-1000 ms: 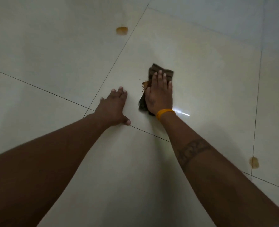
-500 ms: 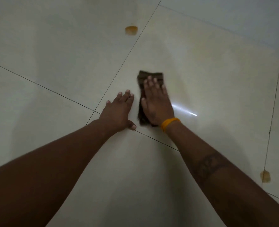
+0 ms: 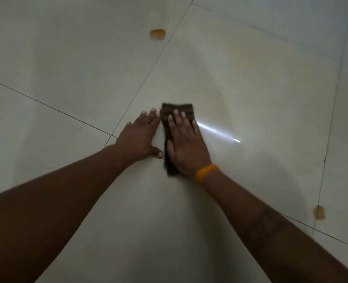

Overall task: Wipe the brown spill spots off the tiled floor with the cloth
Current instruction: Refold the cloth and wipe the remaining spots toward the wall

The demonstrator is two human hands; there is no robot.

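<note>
A folded dark brown cloth [image 3: 177, 111] lies flat on the pale tiled floor [image 3: 250, 82]. My right hand [image 3: 186, 146] presses on it with straight fingers and covers most of it; an orange band circles that wrist. My left hand [image 3: 139, 137] rests flat on the floor just left of the cloth, thumb beside the cloth's edge. One brown spill spot [image 3: 157, 34] sits far ahead near a tile joint. Another brown spot [image 3: 319, 213] lies at the right by a joint.
Dark grout lines cross the floor in a diagonal grid. A bright streak of reflected light [image 3: 218, 132] lies on the tile just right of my right hand. Both forearms reach in from the bottom of the view.
My right hand slid the cloth leftward, closer to my left hand. The brown crumbly spot seen beside the cloth a second ago no longer shows.
</note>
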